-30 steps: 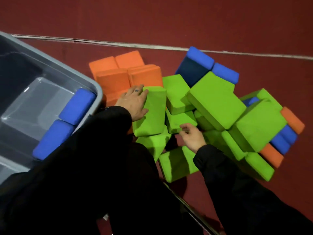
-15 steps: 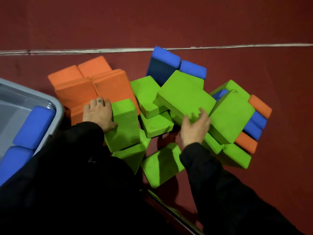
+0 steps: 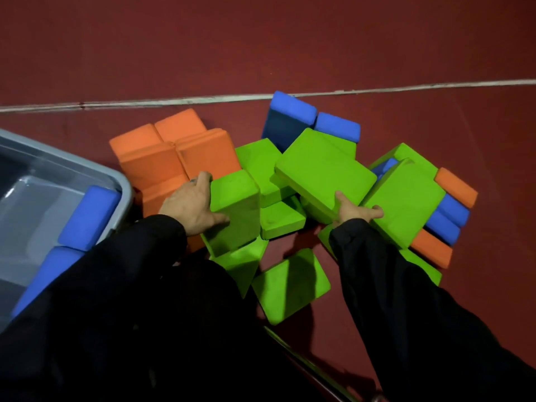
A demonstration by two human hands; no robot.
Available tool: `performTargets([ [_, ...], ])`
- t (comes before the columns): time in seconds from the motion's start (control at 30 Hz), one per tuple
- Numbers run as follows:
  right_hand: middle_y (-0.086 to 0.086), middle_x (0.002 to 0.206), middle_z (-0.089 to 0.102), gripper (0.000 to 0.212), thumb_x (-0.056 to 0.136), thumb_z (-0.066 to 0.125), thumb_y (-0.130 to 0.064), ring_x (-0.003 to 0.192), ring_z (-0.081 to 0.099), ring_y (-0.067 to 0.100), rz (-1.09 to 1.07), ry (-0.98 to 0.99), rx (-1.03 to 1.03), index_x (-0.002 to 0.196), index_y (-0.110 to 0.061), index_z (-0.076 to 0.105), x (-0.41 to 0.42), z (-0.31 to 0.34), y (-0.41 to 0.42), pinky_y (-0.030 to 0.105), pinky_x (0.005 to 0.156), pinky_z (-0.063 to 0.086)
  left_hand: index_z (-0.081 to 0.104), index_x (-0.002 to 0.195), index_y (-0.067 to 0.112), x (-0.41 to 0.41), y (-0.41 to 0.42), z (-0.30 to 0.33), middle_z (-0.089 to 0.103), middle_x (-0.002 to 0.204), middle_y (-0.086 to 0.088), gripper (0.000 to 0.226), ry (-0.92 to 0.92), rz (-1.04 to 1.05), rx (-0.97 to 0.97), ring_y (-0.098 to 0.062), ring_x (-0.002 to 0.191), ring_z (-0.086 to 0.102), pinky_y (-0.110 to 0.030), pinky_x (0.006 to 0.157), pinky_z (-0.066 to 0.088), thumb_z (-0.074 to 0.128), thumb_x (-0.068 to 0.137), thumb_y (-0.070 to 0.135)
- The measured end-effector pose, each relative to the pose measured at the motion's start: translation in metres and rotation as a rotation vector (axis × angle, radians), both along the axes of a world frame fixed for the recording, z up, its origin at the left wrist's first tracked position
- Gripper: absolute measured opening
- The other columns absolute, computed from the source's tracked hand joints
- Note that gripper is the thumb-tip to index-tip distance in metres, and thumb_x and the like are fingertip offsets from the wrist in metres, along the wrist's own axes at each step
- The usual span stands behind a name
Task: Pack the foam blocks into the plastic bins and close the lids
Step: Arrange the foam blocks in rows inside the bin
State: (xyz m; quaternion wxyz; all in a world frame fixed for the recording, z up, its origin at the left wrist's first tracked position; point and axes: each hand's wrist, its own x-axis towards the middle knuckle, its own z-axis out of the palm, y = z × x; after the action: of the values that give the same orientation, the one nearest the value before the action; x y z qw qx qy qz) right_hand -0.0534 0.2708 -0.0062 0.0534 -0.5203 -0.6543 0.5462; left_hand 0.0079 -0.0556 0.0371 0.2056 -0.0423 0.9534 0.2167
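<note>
A heap of green, orange and blue foam blocks lies on the dark red floor. My left hand point(image 3: 191, 207) grips an upright green block point(image 3: 236, 210), fingers on its far left side, thumb on its front. My right hand point(image 3: 352, 211) is wedged between a large tilted green block point(image 3: 324, 172) and another green block point(image 3: 403, 201), thumb on the first, fingers on the second. An open grey plastic bin point(image 3: 124, 187) at the left holds two blue blocks point(image 3: 87, 216) along its right wall.
Orange blocks point(image 3: 174, 158) are stacked behind my left hand, beside the bin. Blue blocks point(image 3: 293, 117) stand at the back of the heap. A white line point(image 3: 406, 88) crosses the floor behind. A thin metal bar point(image 3: 313, 369) lies near my body.
My left hand has closed around the upright green block. My right hand has slid further right, into the gap between the two large green blocks. The view has shifted slightly.
</note>
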Motion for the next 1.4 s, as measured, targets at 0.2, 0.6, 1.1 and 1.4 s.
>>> performTargets([
  [0.2,0.015,0.115,0.065,0.064,0.079,0.088,-0.027,0.101,0.064,0.03,-0.108,0.039,-0.171,0.127,0.001,0.057,0.041,0.019,-0.024,0.038,0.078,0.054,0.035,0.132,0.014,0.01,-0.016,0.042,0.06,0.121,-0.021,0.09,0.101,0.123,0.042,-0.041,0.109,0.06,-0.044,0.085,0.047,0.085,0.069,0.056],
  [0.6,0.011,0.144,0.054,0.065,0.084,0.082,-0.026,0.126,0.052,0.039,0.189,0.256,-0.781,0.142,-0.019,0.054,0.079,0.099,-0.081,0.052,0.077,0.061,0.043,0.143,0.011,0.078,-0.055,0.12,0.059,0.133,-0.014,0.088,0.335,0.434,0.199,-0.033,0.12,0.058,-0.042,0.097,0.048,0.083,0.075,0.05],
  [1.1,0.001,0.115,0.06,0.087,0.047,0.064,-0.004,0.099,0.061,0.019,1.244,0.515,-0.18,0.128,-0.029,0.049,0.028,0.162,-0.378,0.033,0.074,0.054,0.031,0.151,0.007,0.239,-0.28,0.098,0.046,0.14,-0.021,0.093,0.575,1.171,-0.153,-0.039,0.13,0.041,-0.047,0.111,0.033,0.079,0.08,0.042],
  [1.4,0.01,0.135,0.047,0.085,0.058,0.053,0.008,0.127,0.045,0.027,1.812,0.605,0.45,0.138,-0.02,0.052,0.016,0.094,-0.493,0.035,0.111,0.037,0.036,0.148,0.009,0.226,-0.276,-0.01,0.05,0.136,-0.018,0.091,0.254,0.817,-0.214,-0.038,0.119,0.046,-0.044,0.106,0.039,0.078,0.077,0.047],
])
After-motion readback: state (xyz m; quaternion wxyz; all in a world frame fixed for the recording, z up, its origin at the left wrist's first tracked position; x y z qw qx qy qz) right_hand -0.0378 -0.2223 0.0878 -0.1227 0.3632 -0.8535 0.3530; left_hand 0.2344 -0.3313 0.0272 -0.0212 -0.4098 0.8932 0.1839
